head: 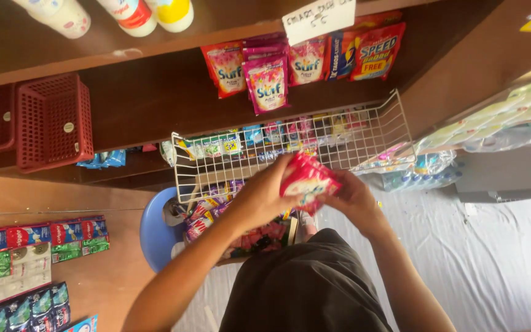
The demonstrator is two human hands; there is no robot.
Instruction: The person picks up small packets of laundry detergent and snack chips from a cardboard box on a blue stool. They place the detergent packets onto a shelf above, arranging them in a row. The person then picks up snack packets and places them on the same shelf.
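Head view: left hand [264, 195] and right hand [353, 200] both clamped on bunch of pink sachets [307, 180], held together over front rim of white wire basket [394, 117], likely squaring stack. More sachets hung along wooden shelf [149, 92] edge.

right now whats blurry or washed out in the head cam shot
Head view: the pink sachet bundle in both hands, left hand and right hand, is motion-smeared; the white wire basket looks bowed by wide-angle distortion; the pale sachet strips at the right are washed out; the red plastic basket is fairly sharp.
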